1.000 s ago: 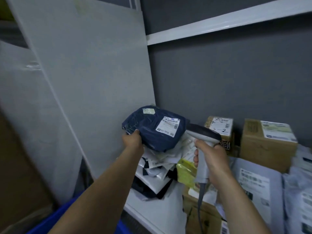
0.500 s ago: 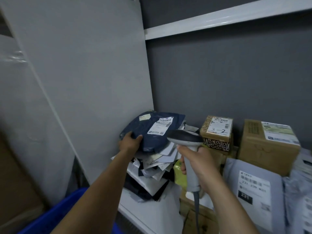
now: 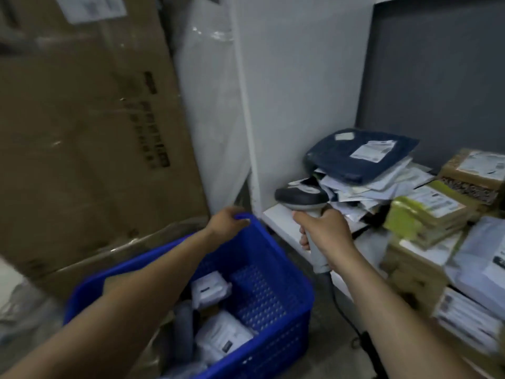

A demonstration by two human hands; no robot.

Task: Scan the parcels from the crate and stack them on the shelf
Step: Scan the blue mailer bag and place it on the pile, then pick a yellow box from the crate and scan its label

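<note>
Fetching next parcel: left hand (image 3: 225,220) at blue crate (image 3: 153,251) rim, grip unclear. Right hand (image 3: 323,231) clamps scanner (image 3: 300,196). Next: grab 1 white parcel (image 3: 209,292).

Shelf (image 3: 274,214), white: heap of mailers (image 3: 382,184) w/ navy parcel (image 3: 341,157) atop; boxes (image 3: 431,214) at rt. Floor (image 3: 319,318): blue crate (image 3: 284,258).

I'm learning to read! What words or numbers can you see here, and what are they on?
No text is sharp enough to read.
Big brown cardboard box: dark print, blurred.
Dark blue plastic mailer bag: white label, blurred.
White bagged parcels in the blue plastic crate: labels too small.
Yellow-green wrapped parcel: label blurred.
</note>
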